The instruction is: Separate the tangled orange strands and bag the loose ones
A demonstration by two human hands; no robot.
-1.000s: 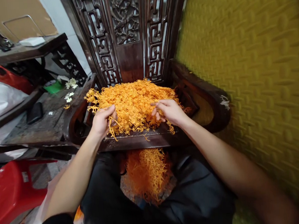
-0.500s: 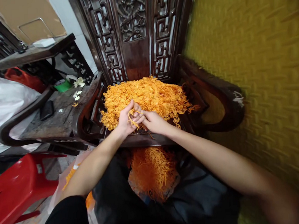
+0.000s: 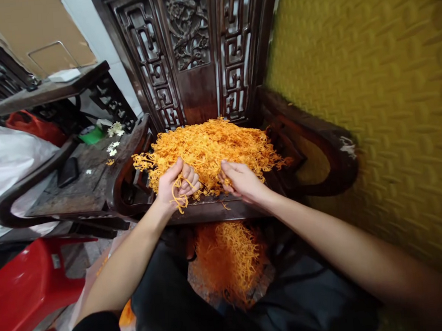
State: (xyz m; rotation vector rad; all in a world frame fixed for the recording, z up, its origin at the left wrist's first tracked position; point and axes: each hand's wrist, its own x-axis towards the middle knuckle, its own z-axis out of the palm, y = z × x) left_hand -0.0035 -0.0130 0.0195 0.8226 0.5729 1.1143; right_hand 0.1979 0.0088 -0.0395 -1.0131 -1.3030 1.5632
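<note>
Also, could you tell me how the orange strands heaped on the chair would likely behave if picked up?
The orange strands look floppy, since some droop in loops from the left hand. They would probably tangle, being thin, branching and densely heaped.

We see red plastic stool (image 3: 21,290) at lower left — green tape roll (image 3: 91,134), black wallet-like item (image 3: 67,172) and white blossoms (image 3: 115,129) on dark wooden side counter (image 3: 82,188) — red bag (image 3: 35,129) behind.
</note>
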